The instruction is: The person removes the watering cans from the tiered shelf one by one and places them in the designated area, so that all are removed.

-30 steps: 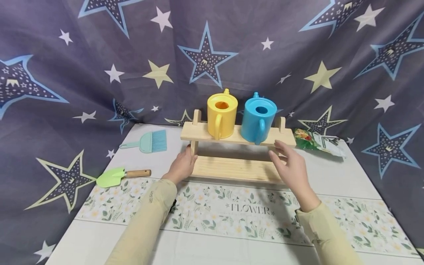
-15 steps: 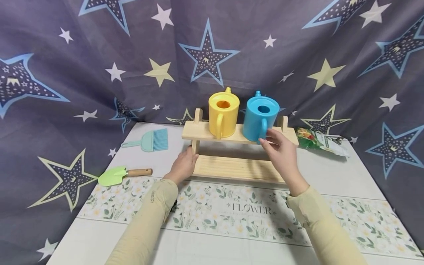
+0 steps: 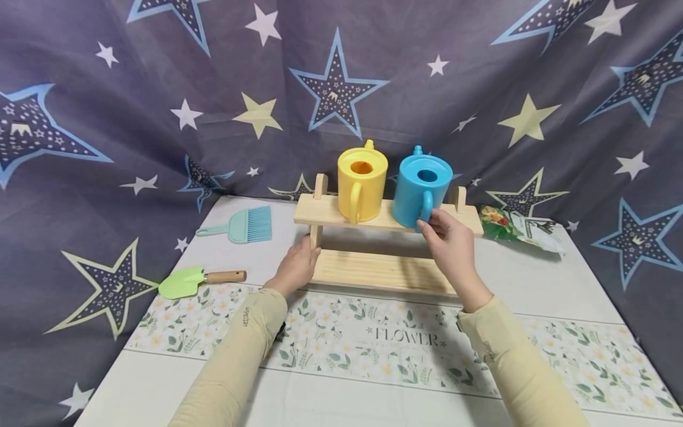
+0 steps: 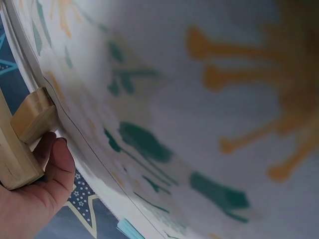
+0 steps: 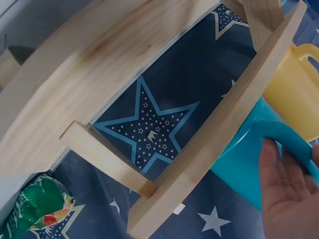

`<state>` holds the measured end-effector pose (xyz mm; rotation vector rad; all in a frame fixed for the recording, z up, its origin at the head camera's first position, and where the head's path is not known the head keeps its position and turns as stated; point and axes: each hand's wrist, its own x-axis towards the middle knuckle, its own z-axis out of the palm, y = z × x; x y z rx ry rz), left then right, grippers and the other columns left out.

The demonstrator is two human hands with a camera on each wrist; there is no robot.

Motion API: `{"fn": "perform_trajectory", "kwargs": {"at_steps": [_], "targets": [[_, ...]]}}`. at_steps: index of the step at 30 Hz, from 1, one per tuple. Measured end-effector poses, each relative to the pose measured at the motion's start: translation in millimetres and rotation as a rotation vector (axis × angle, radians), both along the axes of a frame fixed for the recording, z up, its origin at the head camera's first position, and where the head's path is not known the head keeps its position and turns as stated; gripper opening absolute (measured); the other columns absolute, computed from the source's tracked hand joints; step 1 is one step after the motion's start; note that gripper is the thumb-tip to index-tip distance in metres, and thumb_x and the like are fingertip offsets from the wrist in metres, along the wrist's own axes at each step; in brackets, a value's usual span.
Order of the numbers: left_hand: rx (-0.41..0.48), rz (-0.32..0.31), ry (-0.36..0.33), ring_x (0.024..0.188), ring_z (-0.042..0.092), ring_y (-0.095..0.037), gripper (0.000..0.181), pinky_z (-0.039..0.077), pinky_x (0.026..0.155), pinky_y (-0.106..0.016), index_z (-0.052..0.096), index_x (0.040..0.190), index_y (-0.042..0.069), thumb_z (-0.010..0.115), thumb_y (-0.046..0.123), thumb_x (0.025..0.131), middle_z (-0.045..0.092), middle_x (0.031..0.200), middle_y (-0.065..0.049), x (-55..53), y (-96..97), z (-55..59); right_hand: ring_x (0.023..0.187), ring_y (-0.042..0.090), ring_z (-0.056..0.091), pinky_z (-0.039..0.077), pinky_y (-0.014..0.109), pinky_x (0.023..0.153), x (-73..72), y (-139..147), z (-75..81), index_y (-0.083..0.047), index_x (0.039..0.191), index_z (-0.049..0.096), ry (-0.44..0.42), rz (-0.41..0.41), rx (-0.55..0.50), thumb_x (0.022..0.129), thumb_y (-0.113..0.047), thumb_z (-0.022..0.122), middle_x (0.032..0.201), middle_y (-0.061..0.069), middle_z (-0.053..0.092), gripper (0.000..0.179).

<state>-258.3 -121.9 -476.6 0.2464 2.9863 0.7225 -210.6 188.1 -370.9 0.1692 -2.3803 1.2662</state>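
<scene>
A two-tier wooden shelf (image 3: 368, 270) stands on the table. On its top board, side by side, are a yellow watering can (image 3: 370, 191) and a blue watering can (image 3: 412, 194), handles toward me. My right hand (image 3: 453, 246) holds the blue can's handle; in the right wrist view its fingers (image 5: 286, 174) lie behind the handle (image 5: 280, 131), with the thumb mostly out of frame. My left hand (image 3: 296, 264) grips the shelf's left upright low down. The left wrist view shows thumb and fingers around the wood (image 4: 34, 115).
To the left lie a mint brush (image 3: 240, 227) and a green trowel (image 3: 184, 283) with a wooden handle. A plastic packet (image 3: 520, 230) with green print lies right of the shelf. A flower-print cloth (image 3: 395, 350) covers the table, and a starry curtain (image 3: 427, 112) hangs behind.
My right hand has moved left from beside the shelf's right end to the blue watering can's handle and taken hold of it. My left hand stays at the left upright.
</scene>
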Motion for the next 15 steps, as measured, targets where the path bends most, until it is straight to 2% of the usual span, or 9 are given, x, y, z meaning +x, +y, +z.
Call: {"fn": "perform_trajectory", "kwargs": {"at_steps": [7,15], "targets": [[0.023,-0.01,0.016,0.109,0.055,-0.033,0.044,0.047,0.093,-0.047,0.033,0.139,0.001,0.032,0.031,0.107,0.057,0.117,-0.019,-2.0,1.3,-1.9,0.094,0.03,0.07,0.057,0.043,0.081,0.7,0.4,-0.3,0.0,0.118,0.065,0.073,-0.02,0.04,0.093,-0.014,0.069,0.105,0.019,0.07,0.029],[0.038,-0.018,-0.002,0.108,0.055,-0.032,0.043,0.046,0.094,-0.046,0.035,0.137,-0.001,0.032,0.03,0.107,0.055,0.114,-0.018,-0.9,-0.2,-1.8,0.096,0.034,0.069,0.056,0.043,0.081,7.2,3.4,-4.6,0.003,0.125,0.063,0.118,-0.032,0.016,0.094,-0.011,0.068,0.108,0.022,0.069,0.035]]}}
